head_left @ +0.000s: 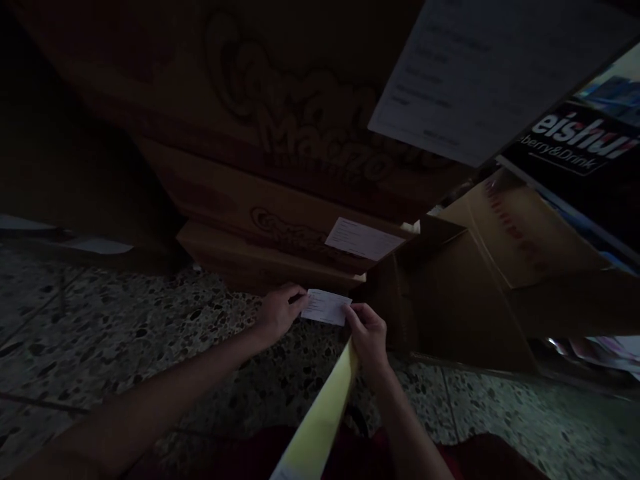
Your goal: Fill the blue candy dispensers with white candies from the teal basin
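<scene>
A small white printed label [326, 307] is stretched between my two hands, low in front of the stacked cardboard boxes. My left hand [278, 313] pinches its left edge between thumb and fingers. At its right edge, my right hand [369, 333] grips the label the same way. From under my right hand a long yellow strip [320, 417], like label backing, trails down toward my body. Just behind the label lies the lowest box [240, 260]; whether they touch I cannot tell. The box above it [215, 193] bears a similar white label [364, 238].
A larger box [165, 80] tops the stack, with a big white label [490, 73] on its face. An open cardboard box [465, 300] stands to the right, beneath a black printed carton [575, 147]. Speckled stone floor [90, 327] lies below, and another dark box [65, 167] is at left.
</scene>
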`<action>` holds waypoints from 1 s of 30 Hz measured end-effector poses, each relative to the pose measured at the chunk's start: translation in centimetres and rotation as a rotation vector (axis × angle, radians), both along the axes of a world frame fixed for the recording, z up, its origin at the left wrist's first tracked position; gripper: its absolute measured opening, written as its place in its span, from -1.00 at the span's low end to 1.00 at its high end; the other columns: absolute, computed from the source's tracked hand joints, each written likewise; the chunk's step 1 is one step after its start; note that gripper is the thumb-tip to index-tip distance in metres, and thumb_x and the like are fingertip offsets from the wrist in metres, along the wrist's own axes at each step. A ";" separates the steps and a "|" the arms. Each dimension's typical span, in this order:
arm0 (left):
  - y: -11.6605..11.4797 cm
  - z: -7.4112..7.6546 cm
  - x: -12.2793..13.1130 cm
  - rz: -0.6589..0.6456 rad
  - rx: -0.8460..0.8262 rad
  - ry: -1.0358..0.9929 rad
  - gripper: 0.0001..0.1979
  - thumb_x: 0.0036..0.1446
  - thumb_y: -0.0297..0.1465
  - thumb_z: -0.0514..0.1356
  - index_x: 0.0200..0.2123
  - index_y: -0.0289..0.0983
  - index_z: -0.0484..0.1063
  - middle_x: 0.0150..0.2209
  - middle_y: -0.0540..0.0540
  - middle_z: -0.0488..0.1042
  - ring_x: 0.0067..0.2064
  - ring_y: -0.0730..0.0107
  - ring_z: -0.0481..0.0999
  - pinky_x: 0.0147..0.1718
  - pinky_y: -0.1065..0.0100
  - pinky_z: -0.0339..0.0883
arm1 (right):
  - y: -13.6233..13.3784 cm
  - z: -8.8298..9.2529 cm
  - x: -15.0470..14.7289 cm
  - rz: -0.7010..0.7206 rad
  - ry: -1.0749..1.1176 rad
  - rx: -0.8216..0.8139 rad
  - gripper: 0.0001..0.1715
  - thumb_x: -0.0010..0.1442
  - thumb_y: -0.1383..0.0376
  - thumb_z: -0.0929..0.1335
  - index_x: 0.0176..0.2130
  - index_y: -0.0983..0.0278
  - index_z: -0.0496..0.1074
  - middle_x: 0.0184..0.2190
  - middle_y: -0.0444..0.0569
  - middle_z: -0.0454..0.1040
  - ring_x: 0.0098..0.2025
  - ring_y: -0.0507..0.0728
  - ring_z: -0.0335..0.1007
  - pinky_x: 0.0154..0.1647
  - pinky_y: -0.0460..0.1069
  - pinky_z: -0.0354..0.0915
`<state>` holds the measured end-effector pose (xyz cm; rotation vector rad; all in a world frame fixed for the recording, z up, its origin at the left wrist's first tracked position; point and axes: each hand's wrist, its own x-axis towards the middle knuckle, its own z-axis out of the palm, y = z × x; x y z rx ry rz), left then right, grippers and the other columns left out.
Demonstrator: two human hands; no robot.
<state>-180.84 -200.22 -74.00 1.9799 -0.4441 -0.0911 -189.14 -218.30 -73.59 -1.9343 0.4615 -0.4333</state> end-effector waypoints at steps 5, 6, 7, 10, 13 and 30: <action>-1.3 -0.5 0.2 0.065 0.030 -0.163 -0.78 0.16 -0.29 0.11 -0.45 -0.22 0.47 -0.39 -0.02 0.46 -0.28 0.42 0.44 -0.25 0.43 0.26 | -0.8 0.2 1.4 -0.050 -0.073 -0.127 -0.61 0.04 0.02 0.35 -0.47 0.30 0.44 -0.65 -0.17 0.30 -0.57 -0.02 0.14 -0.54 -0.12 0.14; -1.5 -0.6 0.3 0.078 0.042 -0.185 -0.77 0.17 -0.29 0.10 -0.45 -0.22 0.47 -0.40 -0.02 0.45 -0.29 0.42 0.44 -0.25 0.43 0.26 | -0.9 0.0 1.6 -0.050 -0.089 -0.142 -0.61 0.05 0.02 0.35 -0.46 0.30 0.44 -0.64 -0.17 0.31 -0.57 -0.02 0.15 -0.53 -0.12 0.14; -1.6 -0.6 0.3 0.086 0.057 -0.201 -0.77 0.18 -0.30 0.09 -0.45 -0.22 0.47 -0.41 -0.03 0.44 -0.29 0.42 0.43 -0.26 0.43 0.25 | -1.0 -0.2 1.7 -0.053 -0.106 -0.157 -0.62 0.06 0.02 0.35 -0.46 0.31 0.44 -0.63 -0.16 0.32 -0.57 -0.01 0.16 -0.52 -0.12 0.15; -2.0 -0.6 0.4 0.101 0.095 -0.224 -0.77 0.18 -0.29 0.10 -0.45 -0.22 0.47 -0.40 -0.03 0.44 -0.30 0.43 0.43 -0.26 0.43 0.25 | -1.2 -0.8 1.9 -0.069 -0.135 -0.202 -0.62 0.09 0.03 0.33 -0.45 0.30 0.44 -0.60 -0.14 0.36 -0.54 0.00 0.19 -0.48 -0.11 0.17; -2.2 -0.4 0.5 0.114 0.131 -0.247 -0.77 0.19 -0.29 0.09 -0.43 -0.21 0.48 -0.40 -0.03 0.46 -0.28 0.42 0.45 -0.26 0.44 0.25 | -1.4 -0.9 2.1 -0.075 -0.142 -0.230 -0.61 0.10 0.02 0.31 -0.44 0.29 0.44 -0.57 -0.12 0.39 -0.51 0.01 0.22 -0.45 -0.11 0.19; -0.6 4.1 1.4 -0.066 0.420 -0.193 -0.75 0.19 -0.27 0.05 -0.29 -0.18 0.52 -0.30 -0.06 0.59 -0.24 0.30 0.53 -0.26 0.36 0.28 | -2.0 0.3 1.9 0.089 -0.024 -0.346 -0.60 0.07 0.00 0.36 -0.31 0.26 0.52 -0.68 -0.21 0.29 -0.63 -0.03 0.13 -0.55 -0.13 0.11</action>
